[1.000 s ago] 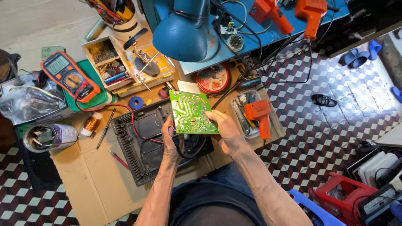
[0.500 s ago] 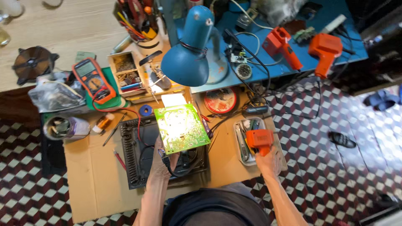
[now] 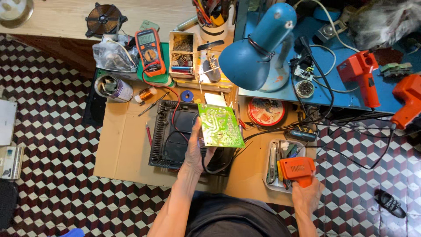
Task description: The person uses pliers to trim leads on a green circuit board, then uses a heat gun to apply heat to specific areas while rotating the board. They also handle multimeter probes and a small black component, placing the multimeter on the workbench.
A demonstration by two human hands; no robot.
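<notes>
Right hand point(image 3: 306, 196) now gripping orange tool point(image 3: 297, 169)

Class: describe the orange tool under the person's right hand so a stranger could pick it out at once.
Start at the big blue desk lamp. Below it, a clear plastic tray sits on cardboard; the right hand grasps the boxy orange gun-shaped tool there. Two similar orange tools lie untouched on the blue bench.

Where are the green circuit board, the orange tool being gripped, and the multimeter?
green circuit board point(image 3: 220, 125), head view, middle of its face.
orange tool point(image 3: 297, 168), head view, on its body.
multimeter point(image 3: 150, 50), head view, its front.
</notes>
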